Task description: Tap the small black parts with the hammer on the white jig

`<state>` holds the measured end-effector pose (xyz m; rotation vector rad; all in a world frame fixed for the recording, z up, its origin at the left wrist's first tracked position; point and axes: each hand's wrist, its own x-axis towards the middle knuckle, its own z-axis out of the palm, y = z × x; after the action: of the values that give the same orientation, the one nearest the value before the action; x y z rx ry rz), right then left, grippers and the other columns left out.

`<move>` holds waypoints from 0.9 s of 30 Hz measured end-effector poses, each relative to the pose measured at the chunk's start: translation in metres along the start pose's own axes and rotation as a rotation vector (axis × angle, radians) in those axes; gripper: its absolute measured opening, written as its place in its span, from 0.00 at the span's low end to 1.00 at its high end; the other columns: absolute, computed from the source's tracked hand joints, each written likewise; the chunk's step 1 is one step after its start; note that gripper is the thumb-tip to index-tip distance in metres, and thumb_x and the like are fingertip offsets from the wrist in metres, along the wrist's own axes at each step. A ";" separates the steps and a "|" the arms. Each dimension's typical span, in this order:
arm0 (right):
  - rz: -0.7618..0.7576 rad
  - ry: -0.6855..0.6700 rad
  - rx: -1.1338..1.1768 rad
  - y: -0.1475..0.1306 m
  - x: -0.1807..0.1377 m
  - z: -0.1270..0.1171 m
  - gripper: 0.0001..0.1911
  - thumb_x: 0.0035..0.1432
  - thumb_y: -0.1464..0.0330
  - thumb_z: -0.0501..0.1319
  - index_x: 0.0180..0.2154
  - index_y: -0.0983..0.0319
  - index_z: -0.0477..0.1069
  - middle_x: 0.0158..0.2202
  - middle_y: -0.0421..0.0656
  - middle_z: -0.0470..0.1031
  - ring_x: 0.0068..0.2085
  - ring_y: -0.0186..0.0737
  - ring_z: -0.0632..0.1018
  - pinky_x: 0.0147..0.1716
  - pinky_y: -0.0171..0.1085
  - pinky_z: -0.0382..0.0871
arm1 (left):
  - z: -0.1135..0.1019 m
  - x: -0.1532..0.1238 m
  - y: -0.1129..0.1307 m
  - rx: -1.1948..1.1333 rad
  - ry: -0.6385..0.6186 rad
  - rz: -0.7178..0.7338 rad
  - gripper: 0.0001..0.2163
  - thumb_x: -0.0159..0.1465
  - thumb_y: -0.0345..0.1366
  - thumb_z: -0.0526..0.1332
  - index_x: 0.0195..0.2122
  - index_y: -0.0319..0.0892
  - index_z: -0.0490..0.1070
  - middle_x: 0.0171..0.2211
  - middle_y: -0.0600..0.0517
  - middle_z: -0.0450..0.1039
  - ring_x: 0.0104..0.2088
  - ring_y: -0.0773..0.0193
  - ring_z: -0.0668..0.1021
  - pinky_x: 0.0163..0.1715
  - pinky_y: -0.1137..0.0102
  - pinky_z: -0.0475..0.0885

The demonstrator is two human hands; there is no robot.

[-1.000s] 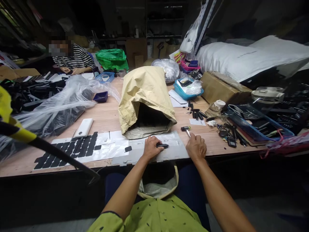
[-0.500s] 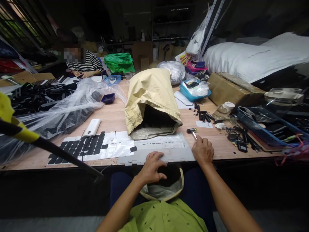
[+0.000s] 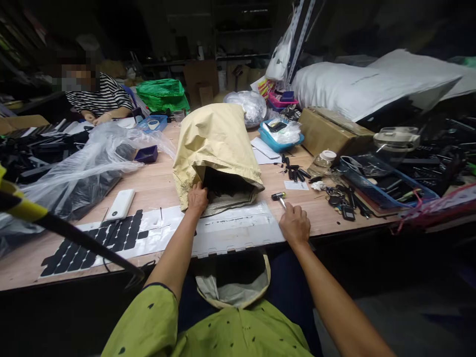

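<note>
My left hand [image 3: 198,199] is at the left edge of the mouth of a cream-coloured sack [image 3: 215,134], its fingers closed on the material. The sack lies on the table with its dark opening facing me. My right hand [image 3: 295,225] rests at the table's front edge, wrapped round the handle of a small hammer [image 3: 278,196] with a black and yellow head. Between my arms lies a whitish flat board [image 3: 238,234], partly under the sack's mouth. A second open bag [image 3: 241,292] with a pale lining sits in my lap.
On the left are a sheet of black stickers [image 3: 122,235], a white power bank [image 3: 121,203] and clear plastic [image 3: 85,173] over black parts. Small black pieces [image 3: 295,172], a jar [image 3: 323,162] and a blue basket [image 3: 390,188] stand right. Another person [image 3: 98,94] sits far left.
My left hand has moved from above the lap bag forward to the sack's mouth and closed on its edge. My right hand keeps the hammer. The view has turned slightly right.
</note>
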<state>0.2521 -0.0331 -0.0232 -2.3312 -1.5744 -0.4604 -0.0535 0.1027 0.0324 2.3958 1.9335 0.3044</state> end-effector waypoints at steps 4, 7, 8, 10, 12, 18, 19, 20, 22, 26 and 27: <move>0.013 -0.007 0.010 -0.003 0.000 -0.001 0.18 0.61 0.71 0.54 0.51 0.63 0.73 0.37 0.51 0.68 0.39 0.47 0.68 0.32 0.40 0.56 | -0.004 -0.009 0.005 0.043 0.016 -0.023 0.15 0.58 0.24 0.58 0.40 0.45 0.79 0.48 0.41 0.71 0.50 0.45 0.72 0.46 0.56 0.70; 0.011 -0.012 0.015 -0.003 0.000 -0.002 0.18 0.61 0.71 0.53 0.51 0.63 0.72 0.38 0.51 0.69 0.40 0.48 0.68 0.33 0.40 0.57 | -0.007 -0.024 0.018 -0.028 0.048 0.012 0.12 0.60 0.27 0.60 0.42 0.47 0.78 0.45 0.43 0.73 0.49 0.46 0.72 0.47 0.56 0.68; 0.010 -0.014 0.016 -0.004 0.000 -0.002 0.18 0.61 0.71 0.53 0.51 0.63 0.72 0.38 0.51 0.69 0.40 0.48 0.68 0.33 0.40 0.57 | -0.006 -0.030 0.025 -0.076 0.049 0.038 0.11 0.61 0.29 0.60 0.43 0.47 0.77 0.44 0.44 0.74 0.48 0.48 0.72 0.47 0.57 0.68; 0.010 -0.014 0.019 -0.004 0.000 -0.002 0.18 0.61 0.71 0.52 0.50 0.63 0.72 0.37 0.51 0.69 0.40 0.48 0.67 0.33 0.40 0.57 | -0.002 -0.045 0.043 -0.192 0.013 0.103 0.09 0.61 0.33 0.63 0.43 0.48 0.77 0.40 0.47 0.75 0.45 0.51 0.73 0.46 0.59 0.68; 0.012 -0.011 0.022 -0.004 0.000 -0.002 0.18 0.61 0.71 0.52 0.50 0.63 0.72 0.37 0.51 0.68 0.40 0.47 0.67 0.32 0.40 0.57 | 0.007 -0.060 0.061 -0.307 -0.062 0.170 0.08 0.61 0.36 0.65 0.42 0.48 0.78 0.38 0.49 0.76 0.42 0.54 0.73 0.44 0.62 0.68; 0.016 -0.013 0.056 -0.005 0.000 -0.002 0.18 0.61 0.71 0.53 0.50 0.63 0.73 0.37 0.51 0.69 0.39 0.47 0.67 0.32 0.40 0.58 | 0.035 -0.080 0.087 -0.499 -0.099 0.157 0.08 0.61 0.37 0.66 0.41 0.50 0.81 0.35 0.51 0.75 0.42 0.57 0.72 0.45 0.63 0.67; 0.021 -0.019 0.068 -0.004 0.001 -0.002 0.18 0.61 0.71 0.52 0.50 0.63 0.73 0.38 0.52 0.69 0.39 0.47 0.67 0.32 0.40 0.58 | 0.037 -0.080 0.086 -0.514 -0.092 0.150 0.08 0.61 0.36 0.66 0.41 0.50 0.81 0.35 0.51 0.75 0.42 0.57 0.72 0.45 0.62 0.67; 0.028 -0.028 0.083 -0.004 0.003 -0.003 0.18 0.62 0.72 0.52 0.50 0.63 0.73 0.38 0.52 0.70 0.40 0.47 0.68 0.33 0.40 0.59 | 0.038 -0.080 0.085 -0.527 -0.089 0.145 0.08 0.60 0.36 0.67 0.41 0.50 0.81 0.35 0.51 0.75 0.42 0.57 0.72 0.46 0.62 0.67; 0.048 -0.056 0.135 -0.001 0.005 -0.005 0.19 0.62 0.72 0.52 0.50 0.63 0.74 0.38 0.52 0.71 0.40 0.47 0.69 0.33 0.40 0.60 | 0.039 -0.079 0.084 -0.546 -0.087 0.135 0.07 0.59 0.35 0.68 0.40 0.49 0.80 0.35 0.52 0.75 0.42 0.57 0.72 0.46 0.63 0.67; 0.077 -0.056 0.357 0.004 -0.004 -0.013 0.20 0.62 0.72 0.52 0.50 0.61 0.75 0.37 0.49 0.73 0.40 0.45 0.72 0.37 0.40 0.65 | 0.037 -0.078 0.086 -0.559 -0.086 0.109 0.05 0.58 0.35 0.69 0.36 0.48 0.80 0.36 0.52 0.76 0.41 0.57 0.73 0.45 0.62 0.67; 0.067 -0.037 0.433 0.003 -0.010 -0.016 0.20 0.62 0.71 0.51 0.51 0.60 0.75 0.38 0.48 0.74 0.41 0.45 0.73 0.39 0.40 0.67 | 0.037 -0.078 0.087 -0.559 -0.090 0.108 0.05 0.58 0.35 0.69 0.36 0.48 0.80 0.35 0.52 0.76 0.41 0.57 0.73 0.46 0.62 0.67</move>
<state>0.2501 -0.0488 -0.0132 -2.0593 -1.4350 -0.0498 0.0215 0.0107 0.0006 2.0959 1.4347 0.6329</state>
